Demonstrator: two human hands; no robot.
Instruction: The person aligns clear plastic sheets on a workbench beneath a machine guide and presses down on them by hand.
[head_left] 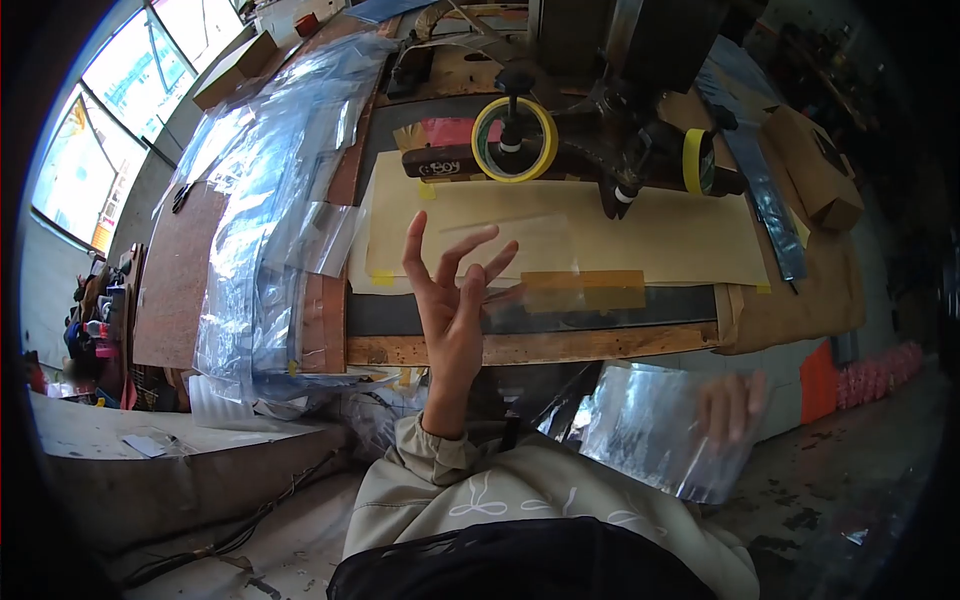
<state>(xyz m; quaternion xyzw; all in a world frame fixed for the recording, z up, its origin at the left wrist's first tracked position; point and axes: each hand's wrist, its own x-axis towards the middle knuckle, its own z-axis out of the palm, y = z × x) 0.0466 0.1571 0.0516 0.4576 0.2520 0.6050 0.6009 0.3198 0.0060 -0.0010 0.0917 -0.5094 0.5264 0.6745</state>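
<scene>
My left hand point(452, 310) is raised over the front edge of the work board, its fingers spread and curved, with nothing visibly gripped. Just beyond its fingertips, a thin clear plastic sheet point(545, 232) lies on the tan paper point(680, 230). Beside that hand, a strip of brown tape point(585, 291) crosses the paper's near edge. Low on the right, my right hand point(730, 408) shows blurred through a clear plastic bag point(640, 425), which it holds below the board's edge. Its fingers look bent; the thumb is hidden.
Over the paper stands a dark machine bar point(440, 163) with a yellow tape roll point(548, 150) and another yellow ring point(693, 162). Clear plastic bags point(262, 220) are piled at left. A cardboard box point(815, 165) sits at right. The board's wooden edge point(560, 347) runs before me.
</scene>
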